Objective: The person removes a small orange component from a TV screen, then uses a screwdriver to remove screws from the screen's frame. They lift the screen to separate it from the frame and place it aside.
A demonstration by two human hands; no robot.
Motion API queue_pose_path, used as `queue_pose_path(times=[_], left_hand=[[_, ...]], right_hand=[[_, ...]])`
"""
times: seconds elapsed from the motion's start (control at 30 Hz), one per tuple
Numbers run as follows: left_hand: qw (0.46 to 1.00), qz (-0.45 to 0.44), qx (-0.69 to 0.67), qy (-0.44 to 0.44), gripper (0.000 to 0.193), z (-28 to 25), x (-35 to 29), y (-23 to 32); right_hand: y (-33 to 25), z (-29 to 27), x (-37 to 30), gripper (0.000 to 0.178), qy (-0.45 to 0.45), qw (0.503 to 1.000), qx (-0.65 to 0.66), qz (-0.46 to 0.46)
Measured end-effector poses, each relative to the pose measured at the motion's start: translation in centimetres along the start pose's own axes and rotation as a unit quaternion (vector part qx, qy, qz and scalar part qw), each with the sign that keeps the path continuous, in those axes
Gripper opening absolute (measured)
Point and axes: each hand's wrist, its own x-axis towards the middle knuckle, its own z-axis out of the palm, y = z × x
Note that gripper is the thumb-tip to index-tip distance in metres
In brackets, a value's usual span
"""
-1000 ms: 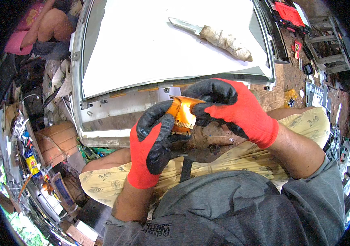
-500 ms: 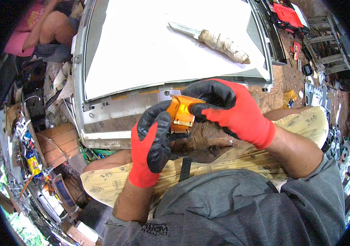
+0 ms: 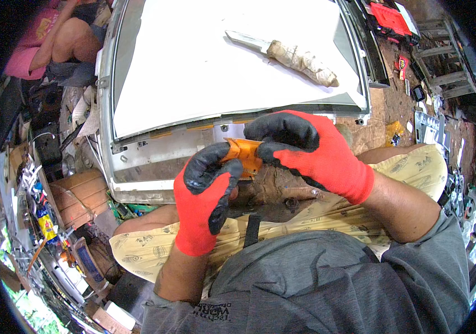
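Item: one thin, bent orange flexible piece (image 3: 247, 151), glossy, held in the air between your two hands, in front of the near edge of the metal-edged panel (image 3: 104, 106). Left hand (image 3: 201, 195), red glove with black coating: thumb and fingers pinching the piece's left side. Right hand (image 3: 318, 153), gloved alike: closed on the right side, thumb at the edge; the fingertips behind are hidden. Handling note: keep both pinches light and level, spread strain along the bend, and avoid creasing or twisting, since such thin stock probably kinks easily. Also listed: white sheet (image 3: 188, 72) on the panel; on it, a knife (image 3: 303, 63) with wrapped handle, well apart from your fingers.
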Motion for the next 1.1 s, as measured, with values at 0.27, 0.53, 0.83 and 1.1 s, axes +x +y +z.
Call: queue_pose_path(times=[0.27,0.53,0.83,1.1], left_hand=[[0.999,-0.011,0.0,-0.042,0.036,0.0,0.0,-0.3],[0.996,0.057,0.045,-0.052,0.03,-0.1,-0.1,-0.7],[0.998,0.065,0.006,-0.01,0.027,-0.1,-0.6,-0.1],[0.994,0.088,-0.038,0.045,0.027,-0.2,-0.7,-0.1]], right_hand=[[0.5,0.0,-0.4,0.035,0.032,0.986,-0.119,-0.111],[-0.3,0.1,-0.5,0.037,0.016,0.905,-0.339,-0.259],[-0.7,0.5,-0.7,0.04,0.027,0.92,-0.298,-0.252],[0.1,0.3,-0.4,0.037,0.024,0.949,-0.228,-0.217]])
